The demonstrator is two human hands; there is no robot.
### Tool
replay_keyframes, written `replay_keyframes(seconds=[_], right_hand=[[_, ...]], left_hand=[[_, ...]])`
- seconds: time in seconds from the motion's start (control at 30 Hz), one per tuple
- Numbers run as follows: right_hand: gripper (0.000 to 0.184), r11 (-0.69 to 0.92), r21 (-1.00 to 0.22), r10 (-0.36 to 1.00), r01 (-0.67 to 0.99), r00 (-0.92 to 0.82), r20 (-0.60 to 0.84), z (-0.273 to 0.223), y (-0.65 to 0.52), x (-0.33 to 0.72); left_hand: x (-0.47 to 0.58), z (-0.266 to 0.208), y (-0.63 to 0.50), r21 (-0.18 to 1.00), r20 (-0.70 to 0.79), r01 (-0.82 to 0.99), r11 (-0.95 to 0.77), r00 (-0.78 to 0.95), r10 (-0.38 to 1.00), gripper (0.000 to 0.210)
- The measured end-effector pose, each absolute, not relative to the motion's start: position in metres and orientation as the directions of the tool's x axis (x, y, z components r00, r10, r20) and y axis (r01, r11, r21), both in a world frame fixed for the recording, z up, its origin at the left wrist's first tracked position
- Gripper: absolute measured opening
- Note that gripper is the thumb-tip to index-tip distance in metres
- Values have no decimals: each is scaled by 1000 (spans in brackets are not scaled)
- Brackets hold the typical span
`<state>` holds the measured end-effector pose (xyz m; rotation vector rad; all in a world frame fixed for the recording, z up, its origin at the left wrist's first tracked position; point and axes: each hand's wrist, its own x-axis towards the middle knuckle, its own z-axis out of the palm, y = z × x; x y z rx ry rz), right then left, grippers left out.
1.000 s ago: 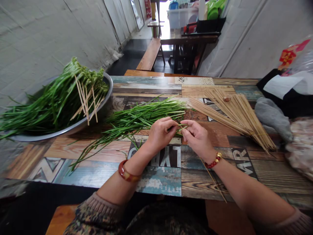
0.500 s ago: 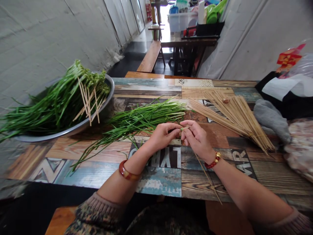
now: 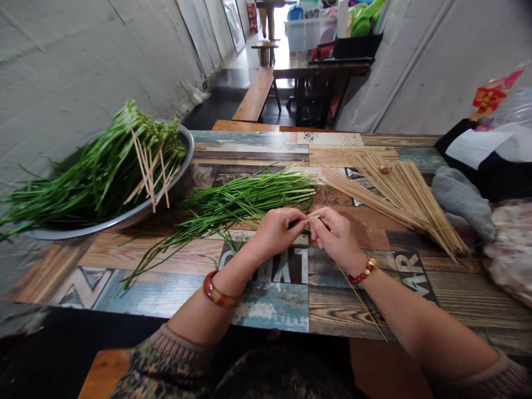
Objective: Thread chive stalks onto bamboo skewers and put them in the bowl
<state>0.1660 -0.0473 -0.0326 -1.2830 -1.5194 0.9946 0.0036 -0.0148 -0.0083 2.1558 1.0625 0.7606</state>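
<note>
My left hand (image 3: 280,227) is closed in a pinch, its fingertips meeting those of my right hand (image 3: 332,230). A small pale green bit of chive shows between the fingertips, mostly hidden. From under my closed right hand a thin bamboo skewer (image 3: 366,309) slants down past the table's front edge. Just beyond my hands lies a loose pile of green garlic chives (image 3: 249,194), pale ends to the right. A fan of bamboo skewers (image 3: 409,202) is spread on the table to the right.
A metal basin (image 3: 189,149) at the left holds chives bunched on skewers (image 3: 150,172). At the right are a grey cloth (image 3: 461,194) and a plastic bag with pale contents (image 3: 513,249). A bench (image 3: 255,97) and another table stand behind.
My hands have shifted only slightly at the fingertips, and my right fingers have curled in closer. The skewer's lower end has swung a little to the right.
</note>
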Motion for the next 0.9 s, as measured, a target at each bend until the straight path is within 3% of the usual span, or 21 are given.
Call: replay_keyframes(seconds=[0.17,0.4,0.57,0.77,0.9], right_hand=[[21,160,-934,985,318,-105,133,-30,-46,168],[12,311,-803,950,508,-170,260,-23,-54,163],[11,359,-756,933,548,-186,308,-22,-55,161],[18,128,-953,989,276,-108,102,-24,-51,163],[23,37,-991,997,125,-74,28,-24,-48,164]], left_hand=[[-8,-5,-4,783,229,449,-429,434,871,21],[-15,-9,1,573,184,529,-626,661,727,12],[-14,-11,1,511,195,536,-672,690,697,8],[-15,-8,4,734,230,512,-445,429,874,8],[-14,-5,2,841,202,407,-356,373,905,21]])
